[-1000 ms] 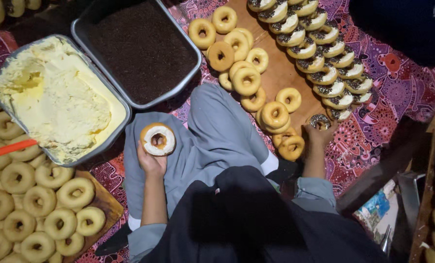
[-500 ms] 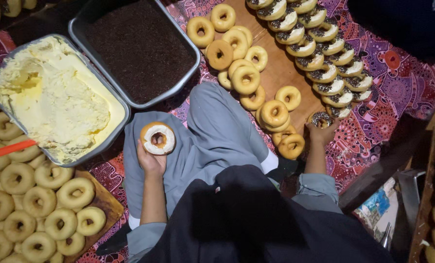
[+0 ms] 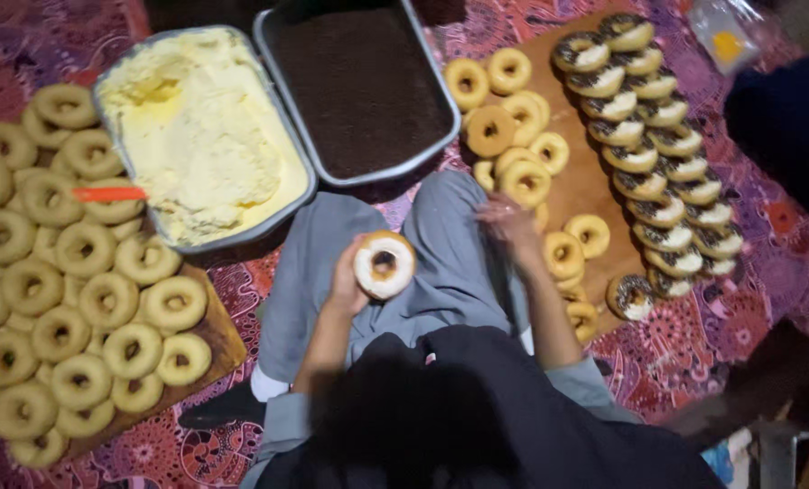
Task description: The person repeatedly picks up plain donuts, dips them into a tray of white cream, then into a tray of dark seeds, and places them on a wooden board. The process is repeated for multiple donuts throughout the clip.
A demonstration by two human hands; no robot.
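My left hand [image 3: 348,282] holds a cream-topped doughnut [image 3: 385,265] over my lap, its white face up. My right hand [image 3: 509,226] hovers blurred above my right knee with nothing in it, fingers apart, close to the plain doughnuts [image 3: 524,181] on the wooden board [image 3: 593,186]. A chocolate-sprinkled doughnut [image 3: 630,296] lies at the near end of the board's row of finished ones [image 3: 667,163]. In front of my knees stand a metal tray of pale yellow cream [image 3: 201,149] and a metal tray of dark chocolate sprinkles [image 3: 359,86].
A second board at the left carries several plain doughnuts [image 3: 69,299]. An orange-handled spreader [image 3: 108,194] rests on the cream tray's left rim. A patterned red cloth [image 3: 740,299] covers the floor. A dark-clothed person [image 3: 789,127] sits at the right.
My right hand has let go of the sprinkled doughnut at the board's near end and swung left toward my knee. My view has tilted down and shifted. The left hand still holds its doughnut.
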